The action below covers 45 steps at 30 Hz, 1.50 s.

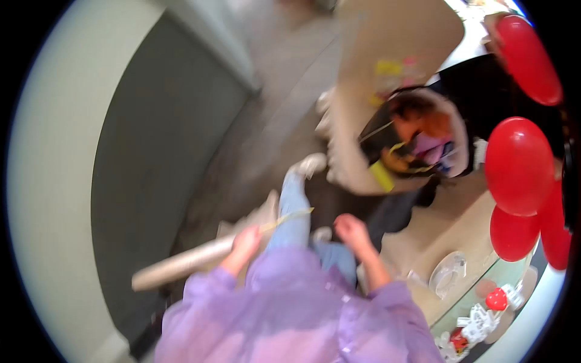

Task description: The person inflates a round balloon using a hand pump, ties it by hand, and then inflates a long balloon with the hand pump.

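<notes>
My left hand (245,243) is closed on a thin yellow strip (293,215), whose free end points to the right across my leg. Its exact kind is too blurred to tell. Just under and beside that hand runs a long beige edge (181,263); whether the hand touches it I cannot tell. My right hand (351,232) is in front of my body with its fingers curled in. Anything inside those fingers is hidden by blur.
A beige table (357,166) ahead to the right bears an open bag (463,130) of colourful things. Several red balloons (519,166) are at the far right. A white roll (448,273) and white and red decorations (481,320) lie lower right. A dark grey panel (163,163) stands left.
</notes>
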Each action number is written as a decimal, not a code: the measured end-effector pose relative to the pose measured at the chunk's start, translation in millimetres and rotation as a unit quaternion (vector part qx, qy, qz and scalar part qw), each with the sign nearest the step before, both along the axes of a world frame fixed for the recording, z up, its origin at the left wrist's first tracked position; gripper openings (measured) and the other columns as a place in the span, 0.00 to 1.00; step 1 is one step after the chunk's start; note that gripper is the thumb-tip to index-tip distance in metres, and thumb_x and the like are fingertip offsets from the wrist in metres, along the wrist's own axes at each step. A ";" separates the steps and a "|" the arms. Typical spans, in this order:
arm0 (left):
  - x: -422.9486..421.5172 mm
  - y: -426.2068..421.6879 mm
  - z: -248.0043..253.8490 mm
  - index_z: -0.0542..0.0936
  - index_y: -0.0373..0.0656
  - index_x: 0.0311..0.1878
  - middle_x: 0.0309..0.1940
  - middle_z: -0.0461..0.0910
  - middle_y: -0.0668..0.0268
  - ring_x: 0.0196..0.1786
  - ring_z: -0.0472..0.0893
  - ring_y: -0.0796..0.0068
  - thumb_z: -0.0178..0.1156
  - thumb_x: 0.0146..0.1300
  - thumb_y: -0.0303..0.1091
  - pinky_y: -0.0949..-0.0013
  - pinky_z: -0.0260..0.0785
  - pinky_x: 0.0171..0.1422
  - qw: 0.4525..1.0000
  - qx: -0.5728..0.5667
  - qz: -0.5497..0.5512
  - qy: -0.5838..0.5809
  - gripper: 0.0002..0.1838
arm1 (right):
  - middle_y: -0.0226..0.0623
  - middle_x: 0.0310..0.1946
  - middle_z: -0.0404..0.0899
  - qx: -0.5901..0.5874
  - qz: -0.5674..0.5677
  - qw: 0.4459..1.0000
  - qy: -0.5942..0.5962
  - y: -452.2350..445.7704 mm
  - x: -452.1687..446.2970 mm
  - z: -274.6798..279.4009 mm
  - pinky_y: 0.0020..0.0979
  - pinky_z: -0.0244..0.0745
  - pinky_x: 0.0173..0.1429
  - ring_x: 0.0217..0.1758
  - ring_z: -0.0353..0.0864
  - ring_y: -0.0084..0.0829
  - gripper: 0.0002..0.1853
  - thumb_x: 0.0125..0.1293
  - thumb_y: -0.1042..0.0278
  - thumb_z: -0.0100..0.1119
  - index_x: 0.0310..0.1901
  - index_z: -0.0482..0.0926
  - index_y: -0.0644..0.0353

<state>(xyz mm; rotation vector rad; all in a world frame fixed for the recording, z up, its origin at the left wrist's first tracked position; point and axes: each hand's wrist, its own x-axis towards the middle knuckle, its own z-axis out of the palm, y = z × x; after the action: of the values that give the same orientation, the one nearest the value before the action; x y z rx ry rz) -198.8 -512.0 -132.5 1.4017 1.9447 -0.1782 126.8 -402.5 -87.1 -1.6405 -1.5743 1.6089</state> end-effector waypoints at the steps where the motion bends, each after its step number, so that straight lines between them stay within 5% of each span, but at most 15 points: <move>1: -19.8 -7.2 -17.6 0.76 0.43 0.32 0.29 0.77 0.53 0.33 0.76 0.51 0.48 0.55 0.37 0.51 0.68 0.36 1.000 0.006 -0.030 0.003 0.10 | 0.40 0.30 0.78 -0.004 0.012 1.000 -0.017 -9.4 1.1 -18.9 0.32 0.73 0.38 0.33 0.78 0.34 0.07 0.54 0.72 0.54 0.35 0.77 0.58; 6: -18.2 12.1 -8.9 0.73 0.42 0.23 0.19 0.76 0.54 0.21 0.77 0.53 0.51 0.55 0.39 0.53 0.70 0.26 0.975 0.087 -0.189 0.074 0.12 | 0.37 0.34 0.80 -0.005 -0.017 0.997 -0.080 -11.8 -7.1 -54.4 0.30 0.73 0.42 0.36 0.79 0.33 0.12 0.57 0.63 0.53 0.40 0.78 0.56; 12: -52.7 29.4 -16.1 0.73 0.42 0.23 0.17 0.76 0.55 0.21 0.78 0.54 0.51 0.55 0.40 0.54 0.70 0.25 0.955 0.124 -0.242 0.115 0.12 | 0.40 0.36 0.79 0.033 -0.103 0.994 -0.022 13.8 -1.7 -56.0 0.35 0.72 0.45 0.41 0.78 0.39 0.12 0.58 0.61 0.51 0.40 0.78 0.57; 20: -54.8 59.4 -0.7 0.72 0.41 0.22 0.17 0.75 0.54 0.24 0.77 0.51 0.51 0.55 0.40 0.51 0.68 0.29 0.954 0.114 -0.238 0.145 0.13 | 0.42 0.31 0.78 0.284 -0.288 0.915 0.005 94.8 21.8 -54.1 0.31 0.71 0.37 0.32 0.78 0.37 0.09 0.58 0.67 0.53 0.39 0.76 0.60; 24: -27.8 70.1 -0.5 0.70 0.41 0.22 0.17 0.73 0.54 0.24 0.75 0.49 0.53 0.56 0.41 0.54 0.64 0.27 0.971 0.187 -0.147 -0.010 0.14 | 0.41 0.31 0.78 0.323 -0.320 0.890 0.033 86.1 -0.6 -67.8 0.29 0.72 0.35 0.30 0.78 0.33 0.09 0.58 0.67 0.53 0.39 0.76 0.61; 26: -17.8 74.9 -22.3 0.69 0.39 0.21 0.12 0.70 0.65 0.16 0.71 0.73 0.51 0.61 0.35 0.67 0.61 0.21 0.947 0.207 -0.001 -0.245 0.14 | 0.41 0.31 0.79 0.292 -0.298 0.908 0.036 56.7 -24.8 -91.1 0.29 0.72 0.36 0.31 0.79 0.32 0.09 0.59 0.66 0.53 0.38 0.76 0.61; 27: -3.2 80.3 -29.3 0.70 0.42 0.21 0.14 0.69 0.71 0.16 0.66 0.84 0.50 0.63 0.35 0.75 0.57 0.20 0.913 0.192 0.071 -0.354 0.14 | 0.39 0.30 0.79 0.261 -0.286 0.921 0.052 36.7 -39.6 -93.4 0.28 0.72 0.36 0.31 0.79 0.30 0.10 0.60 0.65 0.53 0.37 0.77 0.62; 28: 15.3 86.6 -28.1 0.71 0.44 0.26 0.15 0.68 0.71 0.14 0.62 0.84 0.49 0.63 0.36 0.78 0.53 0.18 0.846 0.075 0.208 -0.485 0.11 | 0.38 0.29 0.79 0.227 -0.272 0.933 0.064 14.7 -53.4 -94.8 0.27 0.72 0.37 0.31 0.79 0.28 0.10 0.61 0.64 0.53 0.37 0.77 0.63; 30: 57.5 97.6 -29.5 0.69 0.44 0.31 0.12 0.65 0.69 0.08 0.57 0.81 0.39 0.66 0.45 0.77 0.49 0.12 0.716 -0.100 0.288 -0.628 0.16 | 0.34 0.28 0.79 0.130 -0.263 0.938 0.184 -22.8 -71.2 -107.1 0.25 0.72 0.38 0.31 0.78 0.23 0.14 0.63 0.59 0.51 0.35 0.77 0.64; 33: 116.0 94.7 2.0 0.71 0.40 0.38 0.15 0.68 0.67 0.09 0.57 0.80 0.38 0.66 0.44 0.76 0.51 0.15 0.637 -0.235 0.170 -0.714 0.18 | 0.34 0.31 0.80 -0.016 -0.337 0.896 0.288 -66.5 -66.1 -61.0 0.27 0.73 0.44 0.36 0.79 0.25 0.30 0.66 0.41 0.38 0.39 0.79 0.63; 35: 131.0 90.8 6.2 0.72 0.39 0.39 0.16 0.68 0.66 0.10 0.57 0.80 0.38 0.67 0.43 0.76 0.51 0.16 0.591 -0.296 0.111 -0.742 0.18 | 0.36 0.38 0.79 -0.053 -0.385 0.855 0.344 -85.0 -48.8 -41.3 0.30 0.71 0.50 0.42 0.79 0.28 0.33 0.65 0.38 0.33 0.47 0.74 0.64; 38: 142.5 80.1 12.6 0.72 0.37 0.41 0.17 0.70 0.64 0.10 0.56 0.82 0.37 0.67 0.41 0.77 0.49 0.16 0.598 -0.367 -0.032 -0.712 0.18 | 0.42 0.40 0.78 0.029 -0.436 0.814 0.382 -112.5 -38.6 -13.9 0.31 0.71 0.51 0.43 0.78 0.30 0.24 0.67 0.47 0.40 0.52 0.68 0.61; 40: 139.0 69.1 16.4 0.73 0.36 0.43 0.18 0.72 0.64 0.10 0.55 0.84 0.38 0.68 0.40 0.78 0.47 0.16 0.653 -0.360 -0.144 -0.651 0.18 | 0.44 0.41 0.77 0.078 -0.460 0.786 0.407 -125.8 -37.7 -9.1 0.31 0.71 0.50 0.42 0.78 0.32 0.21 0.67 0.54 0.45 0.54 0.65 0.60; 45: 138.5 40.9 26.2 0.73 0.37 0.45 0.19 0.72 0.66 0.13 0.55 0.88 0.39 0.68 0.38 0.81 0.47 0.18 0.689 -0.344 -0.219 -0.599 0.17 | 0.44 0.45 0.75 0.163 -0.524 0.759 0.351 -144.8 -42.7 -7.9 0.25 0.73 0.45 0.42 0.79 0.30 0.20 0.66 0.71 0.43 0.59 0.59 0.62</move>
<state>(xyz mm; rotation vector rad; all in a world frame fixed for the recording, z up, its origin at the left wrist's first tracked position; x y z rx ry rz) -60.3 -471.0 -106.3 0.9554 0.3369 -0.1273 84.1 -547.3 -95.1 -1.1114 -0.3288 0.9956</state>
